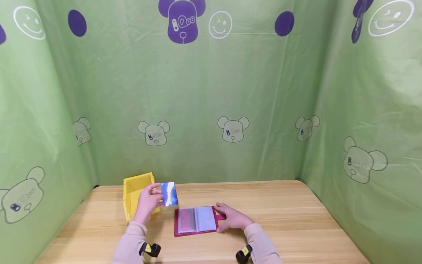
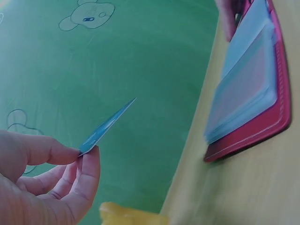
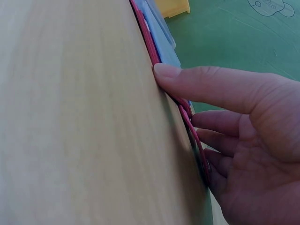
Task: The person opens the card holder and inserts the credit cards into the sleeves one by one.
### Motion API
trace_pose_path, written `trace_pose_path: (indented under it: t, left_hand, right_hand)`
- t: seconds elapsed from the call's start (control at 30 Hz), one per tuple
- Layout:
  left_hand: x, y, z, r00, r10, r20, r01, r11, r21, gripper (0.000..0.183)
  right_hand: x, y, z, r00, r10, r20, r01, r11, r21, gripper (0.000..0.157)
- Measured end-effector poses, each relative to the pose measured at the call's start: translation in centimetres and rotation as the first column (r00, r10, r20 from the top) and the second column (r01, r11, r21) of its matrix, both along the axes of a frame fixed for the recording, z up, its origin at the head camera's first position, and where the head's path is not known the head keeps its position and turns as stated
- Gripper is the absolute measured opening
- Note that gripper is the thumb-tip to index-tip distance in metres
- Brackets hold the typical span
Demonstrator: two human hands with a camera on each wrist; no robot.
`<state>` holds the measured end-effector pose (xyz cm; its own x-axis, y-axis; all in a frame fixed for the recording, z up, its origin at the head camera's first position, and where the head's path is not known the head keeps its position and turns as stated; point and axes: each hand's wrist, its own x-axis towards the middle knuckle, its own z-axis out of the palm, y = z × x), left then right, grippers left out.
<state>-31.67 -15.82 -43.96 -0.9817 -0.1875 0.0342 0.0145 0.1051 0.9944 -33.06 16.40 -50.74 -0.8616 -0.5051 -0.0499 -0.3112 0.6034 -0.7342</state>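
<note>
My left hand [image 1: 149, 201] pinches a shiny blue card [image 1: 169, 194] between thumb and fingers, above the table. In the left wrist view the card [image 2: 107, 127] is seen almost edge-on. A dark-pink card holder [image 1: 176, 233] lies spread on the table, with clear plastic sleeves [image 1: 206, 218]; a pinkish card [image 1: 187, 220] shows in its left side. At the holder's right edge, my right hand [image 1: 233, 217] holds it, fingers by the far corner and thumb by the near corner. The closure strap [image 3: 193, 133] runs out beneath that palm.
A yellow bin [image 1: 131, 196] stands behind and left of my left hand, on the wooden table [image 1: 296, 227]. Green curtains [image 1: 211, 157] with bear prints hang around the back and sides. Each wrist carries a small black camera [image 1: 242, 255].
</note>
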Motion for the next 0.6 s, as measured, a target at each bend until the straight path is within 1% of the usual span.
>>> trace_pose_path:
  t: [0.2,0.27,0.37,0.47,0.53,0.6]
  left_hand:
    - [-0.2,1.5,-1.5,0.999,-0.041,0.003,0.041,0.999,0.035,0.054]
    - [-0.2,2.1,-2.0,0.998,-0.061,0.008,0.06,0.997,0.037,0.055]
    - [-0.1,3.0,-2.7,0.995,-0.098,0.02,0.098,0.995,0.038,0.057]
    - [0.0,3.8,-3.3,0.989,-0.145,0.026,0.144,0.989,0.043,0.06]
    - [0.1,4.2,-3.7,0.985,-0.172,0.031,0.17,0.984,0.056,0.063]
    - [0.2,4.6,-4.0,0.979,-0.199,0.033,0.196,0.978,0.07,0.064]
  right_hand:
    - [0.0,0.1,0.1,1.0,-0.004,0.009,0.004,1.0,-0.003,0.094]
    - [-0.1,0.3,0.1,1.0,-0.01,0.026,0.01,1.0,-0.023,0.094]
    - [-0.2,0.4,0.0,0.998,-0.031,0.056,0.036,0.995,-0.088,0.091]
    - [-0.4,0.2,-0.1,0.994,-0.074,0.076,0.086,0.983,-0.162,0.085]
    - [-0.5,-0.2,-0.1,0.99,-0.124,0.068,0.136,0.971,-0.197,0.081]
    - [-0.4,-0.7,-0.1,0.982,-0.185,0.043,0.19,0.957,-0.219,0.075]
